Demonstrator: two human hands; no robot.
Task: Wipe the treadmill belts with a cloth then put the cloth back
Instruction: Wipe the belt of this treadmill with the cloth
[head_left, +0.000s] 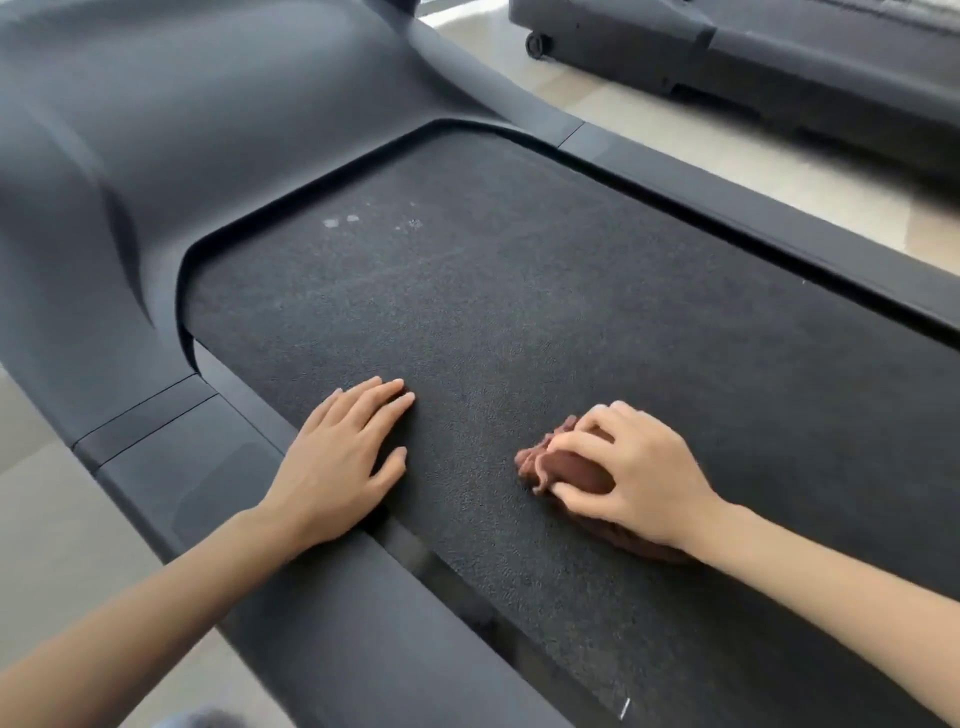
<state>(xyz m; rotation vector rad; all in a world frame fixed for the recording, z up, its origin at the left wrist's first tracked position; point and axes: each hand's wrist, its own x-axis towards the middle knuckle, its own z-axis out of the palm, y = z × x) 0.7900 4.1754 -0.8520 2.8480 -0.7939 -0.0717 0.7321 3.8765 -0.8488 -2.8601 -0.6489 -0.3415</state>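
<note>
Brown cloth bunched on a black treadmill belt.

The right hand (631, 475) curls its fingers over a crumpled, ruffled brown cloth (563, 467) lying on the rough, grainy black treadmill belt (519, 291); the cloth's long axis runs from under the wrist toward the upper left. The left hand (345, 452) lies flat with fingers straight near the belt's left edge beside the smooth dark grey plastic side rail (208, 467). Pale spots (340, 222) mark the belt's far end.

Left hand (340, 460) and right hand (636, 480) are bare, nails short; both forearms (156, 597) bare to the frame's edge
</note>
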